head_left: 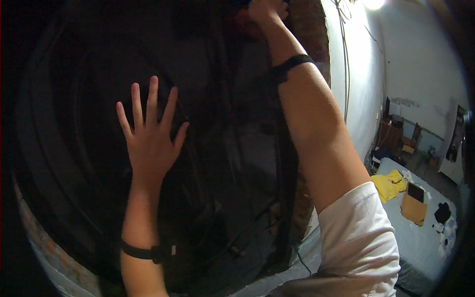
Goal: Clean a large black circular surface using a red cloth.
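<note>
My left hand (151,143) is stretched out with its fingers spread, in front of a large dark panel (114,198) with faint streaks on it. Whether the palm touches that dark surface, I cannot tell. High up at the top edge, my right hand (268,11) reaches out beside the brick edge (310,29), its fingers curled. What those fingers hold is hidden by the dark and the frame's edge. A black strap (138,251) goes around my left forearm, and another black strap (294,63) around the right one.
A white wall (363,74) with hanging cables (347,64) runs along the right. Farther right is a bed (410,247) bearing a yellow cloth (388,185), an open brown box (414,210) and a black item (442,213). Bricks (49,247) show at the lower left.
</note>
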Demonstrator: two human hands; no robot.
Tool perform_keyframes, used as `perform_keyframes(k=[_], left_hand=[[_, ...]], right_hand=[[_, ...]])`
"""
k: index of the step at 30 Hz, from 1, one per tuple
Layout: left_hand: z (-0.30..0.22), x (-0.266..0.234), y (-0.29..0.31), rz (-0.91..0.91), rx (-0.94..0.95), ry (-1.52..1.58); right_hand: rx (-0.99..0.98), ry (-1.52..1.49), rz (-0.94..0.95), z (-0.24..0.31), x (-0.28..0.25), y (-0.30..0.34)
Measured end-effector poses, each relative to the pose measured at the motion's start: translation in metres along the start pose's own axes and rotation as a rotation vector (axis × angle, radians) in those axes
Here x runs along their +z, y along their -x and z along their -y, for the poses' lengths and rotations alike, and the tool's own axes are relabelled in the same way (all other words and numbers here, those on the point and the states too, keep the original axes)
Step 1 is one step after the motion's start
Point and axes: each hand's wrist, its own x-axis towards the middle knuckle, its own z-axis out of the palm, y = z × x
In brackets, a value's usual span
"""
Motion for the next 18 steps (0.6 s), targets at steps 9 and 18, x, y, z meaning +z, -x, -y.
perform_keyframes(k=[9, 18], left_hand=[[0.004, -0.006, 0.001, 0.064, -0.017, -0.058], [0.012, 0.020, 0.007, -0.142, 0.058, 0.034]], right_hand=[[-0.010, 0.180, -0.046, -0.065, -0.015, 0.048], [0.086, 0.137, -0.068, -0.095, -0.029, 0.171]])
